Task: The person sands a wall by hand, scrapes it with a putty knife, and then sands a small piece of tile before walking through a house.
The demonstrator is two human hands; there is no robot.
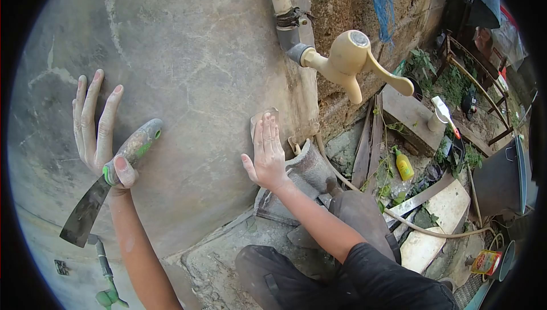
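Sandpaper flat on wall near right edge, directly beneath right hand; grip flat, thumb apart, pressing it. Putty knife across left hand, thumb clamping handle, fingers spread; long axis slanted, blade pointing lower left, butt upper right.

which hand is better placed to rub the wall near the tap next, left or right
Probably the right hand: it lies flat over a small sheet against the wall, nearer the tap. The left hand is farther off, holding a scraper.
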